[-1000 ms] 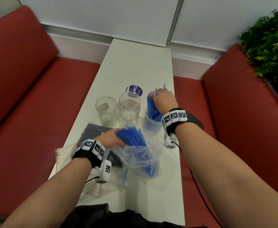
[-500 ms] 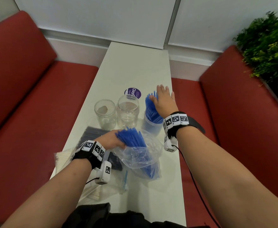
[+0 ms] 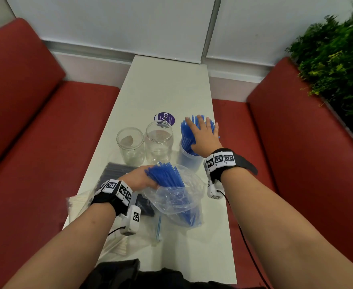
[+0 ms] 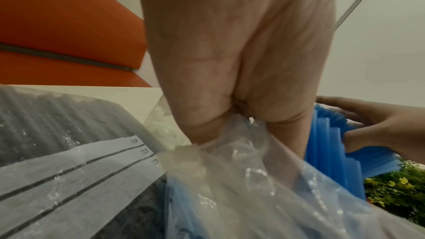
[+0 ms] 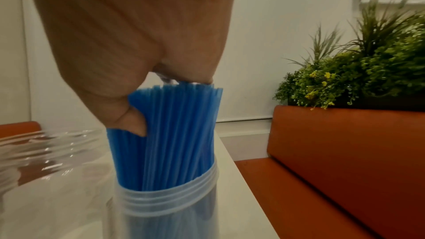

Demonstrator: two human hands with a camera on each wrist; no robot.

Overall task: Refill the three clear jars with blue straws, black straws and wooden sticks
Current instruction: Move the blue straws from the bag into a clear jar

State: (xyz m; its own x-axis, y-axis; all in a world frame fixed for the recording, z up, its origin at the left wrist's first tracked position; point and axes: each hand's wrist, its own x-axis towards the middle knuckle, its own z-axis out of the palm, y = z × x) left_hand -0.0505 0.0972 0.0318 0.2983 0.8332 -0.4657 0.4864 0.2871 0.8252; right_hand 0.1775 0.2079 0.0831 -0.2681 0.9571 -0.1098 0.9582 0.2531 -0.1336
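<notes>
Far left on the long white table point(image 3: 167, 84), a clear bag of pale wooden sticks point(image 3: 77, 205) lies flat at the near edge, and beside it a clear zip bag of black straws point(image 4: 69, 134) under the left wrist. Behind those stand two clear jars: the left round clear jar point(image 3: 130, 146) with a brownish scrap at its bottom, the middle clear jar point(image 3: 159, 140) touching it, a purple round sticker point(image 3: 164, 118) just beyond. The left hand point(image 3: 139, 179) is clamped round the crumpled clear plastic bag point(image 3: 177, 202) together with the loose bundle of blue straws point(image 3: 165, 176) fanning out of its mouth, the bag's lower end resting on the table. Further right, the third clear jar point(image 5: 170, 206) stands upright, packed with upright blue straws point(image 5: 177, 130). The right hand point(image 3: 203, 135) lies flat on their tips, fingers straight and spread, thumb against the side of the bunch. Red bench seats point(image 3: 309, 147) flank the table; a green leafy plant point(image 3: 336, 65) sits far right.
</notes>
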